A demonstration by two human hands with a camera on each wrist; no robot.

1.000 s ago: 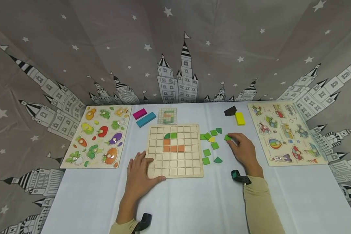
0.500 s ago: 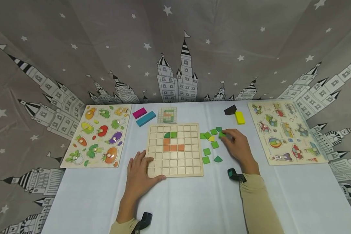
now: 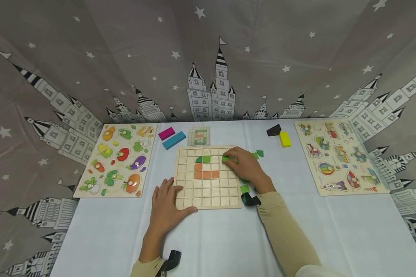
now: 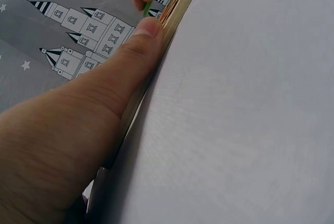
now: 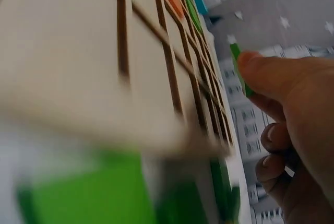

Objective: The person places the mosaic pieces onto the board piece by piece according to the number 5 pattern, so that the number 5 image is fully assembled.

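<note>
My right hand (image 3: 246,165) pinches a green square tile (image 3: 225,158) between thumb and fingertips, over the upper right part of the wooden grid board (image 3: 208,193). In the right wrist view the same tile (image 5: 239,70) stands tilted, above the board's cells. My left hand (image 3: 165,206) rests at the board's near left corner, fingers spread on the left edge and thumb (image 4: 148,28) along the front edge. Set in the board are a dark green quarter-round tile (image 3: 198,159), a green square tile (image 3: 206,159) and several orange tiles (image 3: 206,175) in an L shape.
Right of the board lie loose green tiles (image 3: 245,189), partly hidden by my right hand. A small pattern card (image 3: 199,136) lies behind the board. A vegetable puzzle (image 3: 114,163) is at left, a toy puzzle (image 3: 341,157) at right. Blue (image 3: 174,140) and yellow (image 3: 285,139) blocks stand at the back.
My right hand has carried the green square tile leftward from beside the loose tiles to over the board. The left hand has stayed at the board's corner.
</note>
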